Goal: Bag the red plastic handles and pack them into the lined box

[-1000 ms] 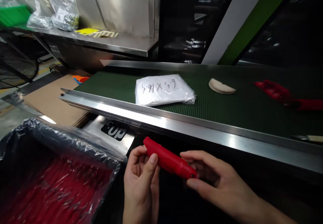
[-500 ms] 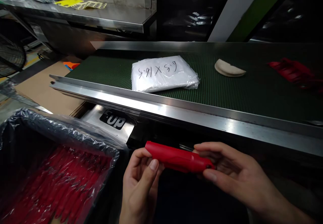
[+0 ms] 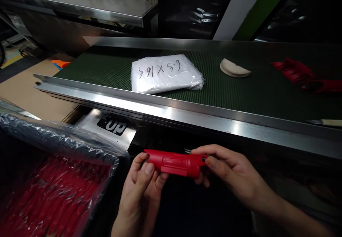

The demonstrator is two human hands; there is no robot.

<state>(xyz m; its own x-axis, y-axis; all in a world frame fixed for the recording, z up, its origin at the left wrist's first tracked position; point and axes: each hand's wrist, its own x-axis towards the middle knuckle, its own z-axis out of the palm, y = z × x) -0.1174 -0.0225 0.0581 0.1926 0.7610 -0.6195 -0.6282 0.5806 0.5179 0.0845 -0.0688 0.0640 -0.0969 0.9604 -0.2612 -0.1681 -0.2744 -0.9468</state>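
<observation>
A red plastic tube-shaped part (image 3: 173, 162) lies sideways between my two hands, in front of the conveyor. Its left end is slanted to a point; a flat rib runs along its lower side, and a small metal-lined hole shows at the right end. My left hand (image 3: 141, 183) pinches the left end between thumb and fingers. With thumb and fingers, my right hand (image 3: 229, 169) grips the right end beside the hole. Some fingertips are hidden behind the part.
A green conveyor belt (image 3: 107, 64) with a metal rail (image 3: 160, 110) crosses ahead. On it lie a marked white plastic packet (image 3: 165, 73), a beige half-round pad (image 3: 234, 69) and red parts (image 3: 296, 73). A lined bin (image 3: 107, 158) of red pieces stands at left; cardboard (image 3: 32, 91) lies behind it.
The red part has rolled in my hands, so its rib and raised lettering now face me. Both hands sit slightly further left, and the whole view has shifted a little.
</observation>
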